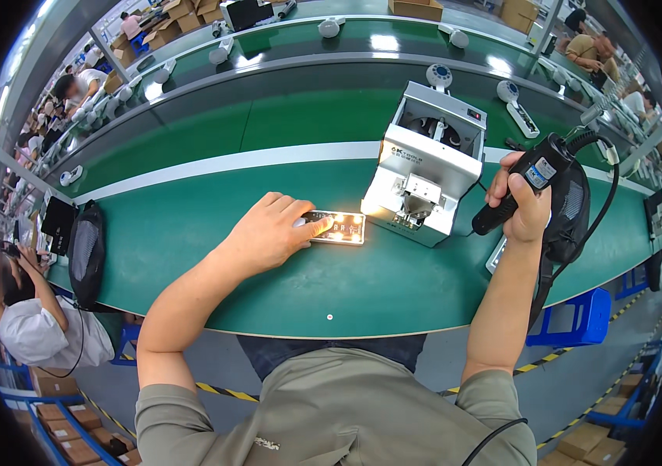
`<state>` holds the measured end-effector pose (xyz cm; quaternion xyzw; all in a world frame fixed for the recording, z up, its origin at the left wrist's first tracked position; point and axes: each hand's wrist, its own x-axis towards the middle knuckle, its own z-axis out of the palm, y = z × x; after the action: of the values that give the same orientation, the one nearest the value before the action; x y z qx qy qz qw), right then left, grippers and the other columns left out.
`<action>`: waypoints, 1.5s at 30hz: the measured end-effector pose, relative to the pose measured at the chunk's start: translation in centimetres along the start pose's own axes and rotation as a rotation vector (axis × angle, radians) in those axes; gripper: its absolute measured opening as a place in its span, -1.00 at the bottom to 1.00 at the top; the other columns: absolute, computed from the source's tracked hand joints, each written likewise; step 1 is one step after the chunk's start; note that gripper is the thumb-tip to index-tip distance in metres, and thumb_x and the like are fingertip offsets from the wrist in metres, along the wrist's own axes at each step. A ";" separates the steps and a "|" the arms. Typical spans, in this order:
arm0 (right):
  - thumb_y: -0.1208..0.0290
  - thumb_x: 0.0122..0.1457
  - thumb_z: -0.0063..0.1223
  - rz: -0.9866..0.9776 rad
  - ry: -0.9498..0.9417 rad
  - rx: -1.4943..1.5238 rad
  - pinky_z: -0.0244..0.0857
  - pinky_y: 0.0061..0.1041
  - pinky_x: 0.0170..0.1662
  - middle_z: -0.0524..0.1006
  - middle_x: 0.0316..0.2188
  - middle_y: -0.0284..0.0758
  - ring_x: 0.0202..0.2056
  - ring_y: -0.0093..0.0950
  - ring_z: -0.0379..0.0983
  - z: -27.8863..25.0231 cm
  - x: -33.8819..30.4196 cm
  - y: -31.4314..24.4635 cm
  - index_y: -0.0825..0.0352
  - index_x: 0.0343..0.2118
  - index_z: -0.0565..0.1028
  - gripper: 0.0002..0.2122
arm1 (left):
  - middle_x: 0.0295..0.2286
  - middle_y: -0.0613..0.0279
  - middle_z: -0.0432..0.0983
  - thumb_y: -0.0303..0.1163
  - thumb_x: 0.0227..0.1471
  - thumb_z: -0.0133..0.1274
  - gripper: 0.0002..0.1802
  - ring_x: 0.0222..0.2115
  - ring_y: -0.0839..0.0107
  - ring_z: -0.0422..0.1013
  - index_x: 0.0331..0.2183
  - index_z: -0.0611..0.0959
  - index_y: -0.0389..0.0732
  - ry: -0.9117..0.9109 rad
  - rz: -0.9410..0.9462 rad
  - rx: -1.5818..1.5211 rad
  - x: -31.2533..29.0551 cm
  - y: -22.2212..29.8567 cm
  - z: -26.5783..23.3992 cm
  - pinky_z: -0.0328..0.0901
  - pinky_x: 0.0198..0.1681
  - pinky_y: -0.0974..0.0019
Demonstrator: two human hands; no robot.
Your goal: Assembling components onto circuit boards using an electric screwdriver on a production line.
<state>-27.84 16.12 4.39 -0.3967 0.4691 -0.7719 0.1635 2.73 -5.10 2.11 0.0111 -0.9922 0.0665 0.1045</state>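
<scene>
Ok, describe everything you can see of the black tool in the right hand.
It's a cylindrical black tool, plastic-looking, with a blue and white label and a ribbed cable sleeve at its upper end. The right hand grips its middle, holding it tilted over the green table, right of the silver machine, lower end leftward. Whether it's running is unclear.

A single wide fisheye view looks down and slightly forward from the person's head, upright and unmirrored. The shirt (339, 412) fills the middle of the lower edge, closest to the lens. The left hand (273, 233) and right hand (527, 206) appear near, around mid-height, over the green counter (284, 299). Beyond, a farther counter (288, 48) curves across the top, bent toward the round, black-cornered rim.
</scene>
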 end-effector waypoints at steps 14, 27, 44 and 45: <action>0.39 0.06 0.05 -0.030 -0.006 -0.049 0.24 -0.57 -0.57 0.40 -0.69 -0.31 -0.70 -0.54 0.30 -0.2 -0.4 -0.2 0.43 -0.22 0.43 -0.74 | -0.21 0.22 0.42 -0.25 -0.03 0.11 -0.73 -0.34 0.31 0.34 -0.21 0.57 -0.02 0.084 0.046 0.002 -0.3 0.1 0.7 0.22 -0.14 0.29; 0.20 0.16 0.07 -0.274 -0.321 0.220 0.31 -0.56 -0.44 0.42 -0.58 -0.35 -0.60 -0.55 0.36 6.6 -1.2 -6.0 0.35 -0.15 0.37 -0.66 | -0.26 0.16 0.42 -0.24 -0.05 0.11 -0.66 -0.40 0.31 0.33 -0.17 0.56 -0.05 0.156 0.177 -0.133 1.6 4.3 1.0 0.21 -0.15 0.29; 0.42 0.04 0.08 -0.089 -0.331 0.253 0.35 -0.58 -0.54 0.46 -0.66 -0.28 -0.68 -0.50 0.38 10.5 -0.7 -4.3 0.42 -0.25 0.39 -0.76 | -0.23 0.19 0.41 -0.28 -0.12 0.17 -0.62 -0.30 0.31 0.33 -0.20 0.56 -0.17 0.175 0.104 -0.233 0.8 3.8 2.1 0.22 -0.14 0.27; 0.42 0.04 0.07 -0.111 -0.338 0.252 0.35 -0.58 -0.54 0.46 -0.66 -0.28 -0.68 -0.50 0.38 10.2 -1.1 -4.3 0.43 -0.25 0.40 -0.75 | -0.25 0.18 0.40 -0.28 -0.11 0.16 -0.63 -0.31 0.31 0.31 -0.21 0.56 -0.18 0.187 0.111 -0.232 0.8 3.8 2.1 0.22 -0.15 0.27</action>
<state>-18.84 12.91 10.03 -0.5222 0.3121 -0.7547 0.2454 1.34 -1.63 -0.19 -0.0621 -0.9783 -0.0422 0.1933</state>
